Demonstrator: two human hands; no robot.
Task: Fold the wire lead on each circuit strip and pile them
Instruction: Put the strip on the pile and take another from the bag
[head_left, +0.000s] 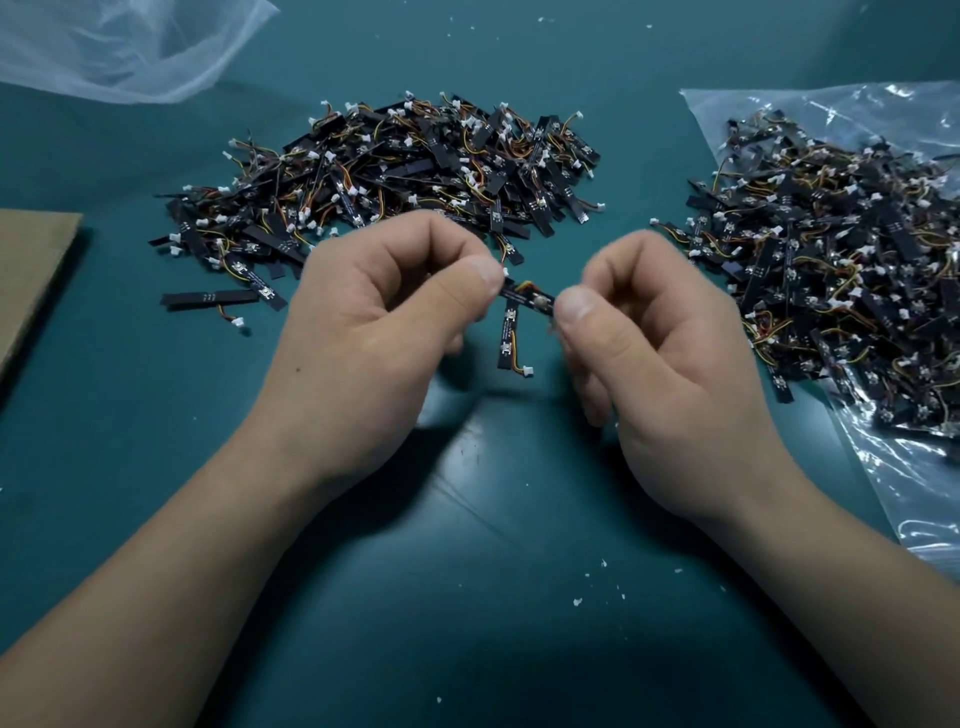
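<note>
A short black circuit strip (527, 297) with orange and yellow wires is held above the teal table between both hands. My left hand (384, 312) pinches its left end with thumb and fingers. My right hand (644, 343) pinches its right end. A second black strip (509, 338) with a white connector lies on the table just below them. A large pile of strips (395, 166) spreads across the table beyond my hands. Another heap of strips (841, 280) lies on a clear plastic bag at the right.
The clear plastic bag (914, 478) covers the right side of the teal table (467, 597). A cardboard piece (31, 270) lies at the left edge. A crumpled translucent bag (119, 47) sits at the far left. Loose strips (218, 299) lie near the pile's front.
</note>
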